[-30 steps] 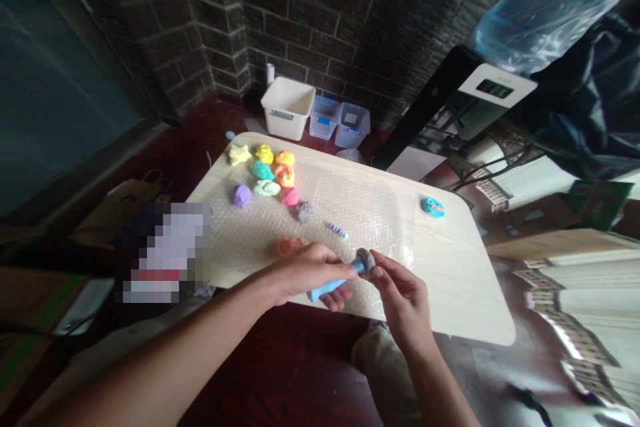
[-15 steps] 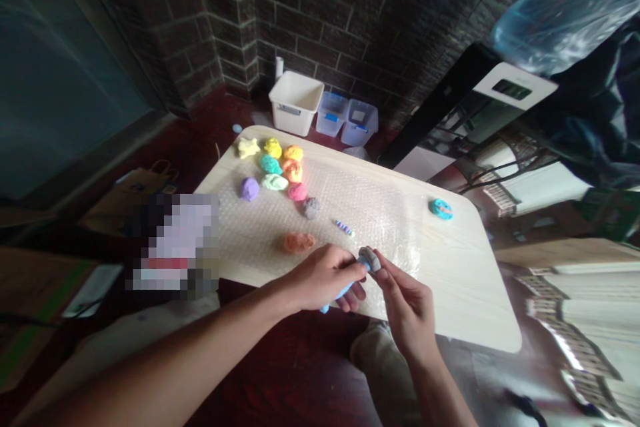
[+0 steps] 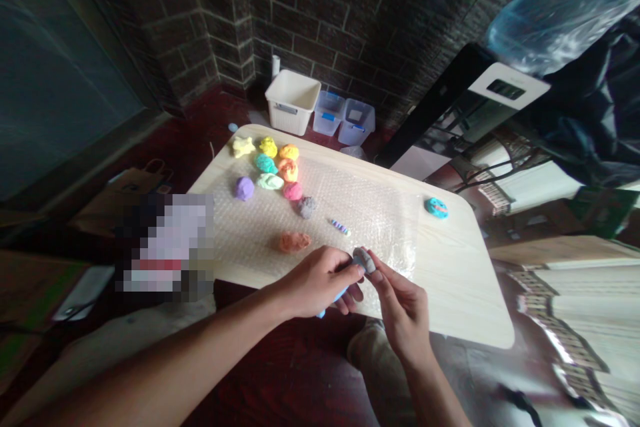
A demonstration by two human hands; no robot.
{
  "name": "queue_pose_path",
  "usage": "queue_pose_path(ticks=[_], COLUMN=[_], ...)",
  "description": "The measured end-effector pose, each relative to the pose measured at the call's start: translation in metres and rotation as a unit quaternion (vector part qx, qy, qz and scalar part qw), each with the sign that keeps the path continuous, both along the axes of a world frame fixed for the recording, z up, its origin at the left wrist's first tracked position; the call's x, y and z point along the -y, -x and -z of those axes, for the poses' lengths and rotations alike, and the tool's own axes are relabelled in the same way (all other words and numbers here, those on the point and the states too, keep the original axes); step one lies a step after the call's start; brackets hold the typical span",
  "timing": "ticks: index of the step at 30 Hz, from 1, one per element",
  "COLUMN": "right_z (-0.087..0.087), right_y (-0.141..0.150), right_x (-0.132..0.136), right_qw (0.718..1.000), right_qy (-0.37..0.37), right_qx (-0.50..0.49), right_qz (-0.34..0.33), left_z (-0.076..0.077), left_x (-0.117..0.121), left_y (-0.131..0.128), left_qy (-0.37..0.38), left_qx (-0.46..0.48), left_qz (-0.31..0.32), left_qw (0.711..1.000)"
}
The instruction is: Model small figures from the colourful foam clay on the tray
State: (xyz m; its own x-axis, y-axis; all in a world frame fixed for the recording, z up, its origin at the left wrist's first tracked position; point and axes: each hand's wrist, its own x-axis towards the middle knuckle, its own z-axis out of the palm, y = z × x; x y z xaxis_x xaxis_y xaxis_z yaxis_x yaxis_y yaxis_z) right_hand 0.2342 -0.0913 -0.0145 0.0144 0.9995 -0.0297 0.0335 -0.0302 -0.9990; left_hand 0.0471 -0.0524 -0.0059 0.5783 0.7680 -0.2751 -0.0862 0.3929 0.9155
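Note:
Over the front edge of the table, my left hand [image 3: 325,277] is closed around a blue clay roll [image 3: 341,293], most of it hidden by the fingers. A grey clay piece [image 3: 363,258] sits at the roll's upper end, pinched by my right hand [image 3: 405,307] between thumb and fingers. Just beyond them a small striped clay stick [image 3: 340,226] lies on bubble wrap [image 3: 370,203]. To the left is a brownish-orange clay lump [image 3: 295,241], and farther off a grey lump [image 3: 307,207].
Several coloured clay lumps, among them a purple one [image 3: 245,188] and a teal one [image 3: 266,163], lie at the table's far left. A blue clay disc [image 3: 437,207] rests on the right. Behind the table [image 3: 465,267] stand a white basket [image 3: 290,117] and two clear boxes.
The whole view has shifted slightly. My hands keep the same grip, with the grey piece turned a little and pressed closer to my left thumb; less of the blue roll shows.

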Motion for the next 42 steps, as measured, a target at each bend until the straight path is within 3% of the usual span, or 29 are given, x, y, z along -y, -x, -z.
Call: queue_pose_path(ticks=[7,14,19,26,34,42], right_z=[-0.004,0.007,-0.007,-0.019,-0.020,-0.020], right_y=[0.001,-0.009,0.002,0.012,0.006,0.007], right_x=[-0.001,-0.003,-0.004,-0.002,-0.001,-0.001], right_qw=[1.000,0.999,0.996,0.991,0.995,0.995], right_qy=[-0.017,-0.008,0.005,0.026,0.009,0.000], right_qx=[-0.006,-0.035,-0.085,-0.128,-0.103,-0.098], right_qz=[0.011,0.035,0.023,0.021,0.007,0.001], left_z=[-0.005,-0.008,-0.007,-0.013,-0.017,-0.017], left_x=[0.000,0.000,0.002,0.007,0.007,0.011], left_y=[-0.002,-0.004,-0.006,-0.012,-0.008,-0.011], left_qy=[0.010,0.175,0.224,0.204,0.233,0.119], left_qx=[-0.007,0.131,0.194,0.205,0.228,0.142], left_qz=[0.002,0.018,-0.009,-0.042,-0.011,-0.029], left_qw=[1.000,0.976,0.955,0.956,0.945,0.982])
